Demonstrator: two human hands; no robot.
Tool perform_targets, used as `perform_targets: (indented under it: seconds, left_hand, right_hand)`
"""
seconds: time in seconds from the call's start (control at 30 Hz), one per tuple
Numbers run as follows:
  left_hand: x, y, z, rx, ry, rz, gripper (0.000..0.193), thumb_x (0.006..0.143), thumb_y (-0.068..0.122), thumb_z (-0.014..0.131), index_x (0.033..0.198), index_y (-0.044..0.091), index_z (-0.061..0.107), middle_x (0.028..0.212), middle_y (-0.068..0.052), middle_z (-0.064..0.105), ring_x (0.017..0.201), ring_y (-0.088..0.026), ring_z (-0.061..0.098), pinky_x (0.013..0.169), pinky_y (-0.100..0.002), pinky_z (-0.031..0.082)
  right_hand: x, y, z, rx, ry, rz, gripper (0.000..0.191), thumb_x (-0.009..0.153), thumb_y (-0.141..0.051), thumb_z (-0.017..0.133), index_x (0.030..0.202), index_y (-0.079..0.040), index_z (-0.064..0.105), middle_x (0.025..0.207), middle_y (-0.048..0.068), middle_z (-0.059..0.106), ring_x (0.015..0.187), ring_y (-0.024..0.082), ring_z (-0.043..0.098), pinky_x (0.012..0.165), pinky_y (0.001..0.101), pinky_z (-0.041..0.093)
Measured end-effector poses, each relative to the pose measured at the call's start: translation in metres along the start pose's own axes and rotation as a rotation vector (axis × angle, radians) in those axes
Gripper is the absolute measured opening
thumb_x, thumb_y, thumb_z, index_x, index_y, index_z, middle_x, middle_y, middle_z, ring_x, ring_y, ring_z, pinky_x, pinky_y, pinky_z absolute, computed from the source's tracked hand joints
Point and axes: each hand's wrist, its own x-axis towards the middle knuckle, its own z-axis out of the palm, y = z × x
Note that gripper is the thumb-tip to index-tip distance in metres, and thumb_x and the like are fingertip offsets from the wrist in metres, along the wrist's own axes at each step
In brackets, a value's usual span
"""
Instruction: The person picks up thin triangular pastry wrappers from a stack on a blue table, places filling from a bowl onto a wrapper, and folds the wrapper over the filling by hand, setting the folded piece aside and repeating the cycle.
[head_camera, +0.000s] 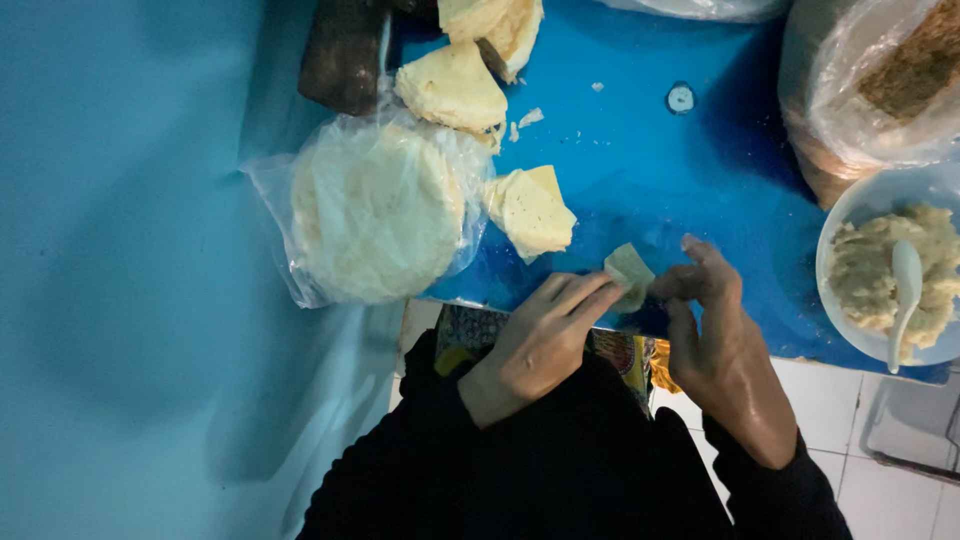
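A blue table (640, 160) carries a bagged stack of round wrappers (375, 215) at nine o'clock. Left hand (545, 335) and right hand (715, 330) both pinch a small folded wrapper piece (630, 272) at centre; pressing the edges evenly would likely keep the fold neat.

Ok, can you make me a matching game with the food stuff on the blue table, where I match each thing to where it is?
Things:
1. small pastry piece
2. stack of round wrappers
3. white spoon
4. cut wrapper wedge

Places:
A. in the bowl of filling
B. inside a clear plastic bag
C. between the left hand and right hand
D. lying bare on the blue table

Pairs: 1-C, 2-B, 3-A, 4-D
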Motion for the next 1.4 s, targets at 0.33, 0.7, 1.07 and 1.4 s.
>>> perform_targets:
  seconds: [0.33, 0.7, 1.07, 1.4]
  left_hand:
    - [0.012, -0.022, -0.005, 0.207, -0.049, 0.241, 0.028, 0.085, 0.001, 0.069, 0.113, 0.000, 0.064, 0.117, -0.011, 0.063, 0.104, -0.026, 0.060, 0.091, -0.037, 0.054]
    - [0.024, -0.013, 0.003, 0.246, 0.051, 0.156, 0.020, 0.090, 0.004, 0.065, 0.109, 0.003, 0.062, 0.103, -0.010, 0.060, 0.099, -0.026, 0.059, 0.091, -0.038, 0.053]
    - [0.030, -0.015, 0.002, 0.282, -0.141, 0.175, 0.018, 0.090, 0.005, 0.067, 0.107, 0.000, 0.063, 0.101, -0.013, 0.060, 0.100, -0.030, 0.060, 0.089, -0.042, 0.053]
    - [0.046, -0.025, 0.003, 0.105, -0.133, -0.011, 0.015, 0.096, 0.009, 0.066, 0.109, 0.001, 0.066, 0.094, -0.009, 0.065, 0.088, -0.026, 0.068, 0.077, -0.037, 0.055]
  right_hand:
    - [0.003, 0.012, 0.005, 0.031, -0.168, -0.026, 0.074, 0.086, 0.001, 0.073, 0.149, -0.005, 0.035, 0.112, 0.017, 0.072, 0.102, 0.032, 0.074, 0.080, 0.0417, 0.060]
    - [0.026, 0.020, 0.006, 0.016, -0.169, -0.065, 0.075, 0.087, -0.001, 0.072, 0.154, -0.010, 0.039, 0.107, 0.017, 0.073, 0.094, 0.034, 0.072, 0.080, 0.0433, 0.057]
    - [0.007, 0.023, 0.016, -0.205, -0.040, -0.249, 0.066, 0.095, 0.003, 0.068, 0.154, -0.003, 0.038, 0.107, 0.020, 0.073, 0.093, 0.033, 0.071, 0.076, 0.0414, 0.058]
    - [0.030, 0.021, 0.008, 0.056, -0.153, 0.029, 0.075, 0.091, 0.004, 0.068, 0.156, -0.009, 0.033, 0.103, 0.015, 0.074, 0.095, 0.030, 0.074, 0.081, 0.0378, 0.058]
